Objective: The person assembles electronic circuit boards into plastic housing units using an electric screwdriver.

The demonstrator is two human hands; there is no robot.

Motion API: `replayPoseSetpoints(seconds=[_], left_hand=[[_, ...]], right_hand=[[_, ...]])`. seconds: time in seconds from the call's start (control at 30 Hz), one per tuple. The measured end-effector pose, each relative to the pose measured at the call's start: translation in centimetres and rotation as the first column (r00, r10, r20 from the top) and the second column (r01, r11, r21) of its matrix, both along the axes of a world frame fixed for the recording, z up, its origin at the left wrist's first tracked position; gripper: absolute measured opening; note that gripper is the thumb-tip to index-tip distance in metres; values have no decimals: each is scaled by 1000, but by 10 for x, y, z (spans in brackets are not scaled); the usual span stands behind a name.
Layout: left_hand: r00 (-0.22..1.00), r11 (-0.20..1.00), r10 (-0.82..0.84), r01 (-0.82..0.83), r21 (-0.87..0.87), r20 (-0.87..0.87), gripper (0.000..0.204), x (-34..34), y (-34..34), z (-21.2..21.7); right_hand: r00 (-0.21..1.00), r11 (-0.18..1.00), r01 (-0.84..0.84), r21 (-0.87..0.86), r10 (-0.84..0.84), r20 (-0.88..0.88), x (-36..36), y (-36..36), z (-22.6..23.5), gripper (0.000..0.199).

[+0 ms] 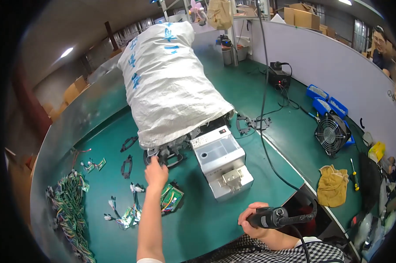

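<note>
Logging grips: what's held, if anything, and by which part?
Right hand: black corded tool, by its body. Left hand: near the white sack; hold unclear.

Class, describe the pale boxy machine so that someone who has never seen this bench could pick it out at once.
Find the big white sack with blue writing on the green bench. At its near end, left of the black tool in the right hand, stands the pale boxy machine. Unlike the flat black frames nearby, it is a solid block with a grey top panel.
</note>
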State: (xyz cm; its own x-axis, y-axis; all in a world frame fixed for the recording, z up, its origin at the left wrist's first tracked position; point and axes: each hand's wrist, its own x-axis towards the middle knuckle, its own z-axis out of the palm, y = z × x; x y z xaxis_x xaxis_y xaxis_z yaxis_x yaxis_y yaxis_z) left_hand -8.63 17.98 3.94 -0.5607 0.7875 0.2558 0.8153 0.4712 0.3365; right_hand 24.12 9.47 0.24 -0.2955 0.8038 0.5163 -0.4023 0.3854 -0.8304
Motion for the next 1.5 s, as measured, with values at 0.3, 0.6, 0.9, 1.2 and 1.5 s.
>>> replayPoseSetpoints(seconds=[0.3,0.6,0.9,1.2,1.5], left_hand=[[340,892,-271,-263,368,900,34,100,-136,-21],[987,982,-43,13,186,157,37,66,-225,-29],[957,958,-277,269,-101,-86,37,-23,-194,-13],[966,972,-223,231,48,-134,44,23,-145,-8],[989,978,-107,86,-192,-103,52,34,-115,-12]], right_hand=[[991,990,134,46,-134,-11,-17,7,7,55],[972,980,199,-11,-199,-126,-14,6,11,52],[964,962,260,82,-253,-87,-20,-6,9,51],[966,951,260,166,-256,-46,-22,-4,7,50],[966,955,254,153,-242,-96,-19,-7,7,49]])
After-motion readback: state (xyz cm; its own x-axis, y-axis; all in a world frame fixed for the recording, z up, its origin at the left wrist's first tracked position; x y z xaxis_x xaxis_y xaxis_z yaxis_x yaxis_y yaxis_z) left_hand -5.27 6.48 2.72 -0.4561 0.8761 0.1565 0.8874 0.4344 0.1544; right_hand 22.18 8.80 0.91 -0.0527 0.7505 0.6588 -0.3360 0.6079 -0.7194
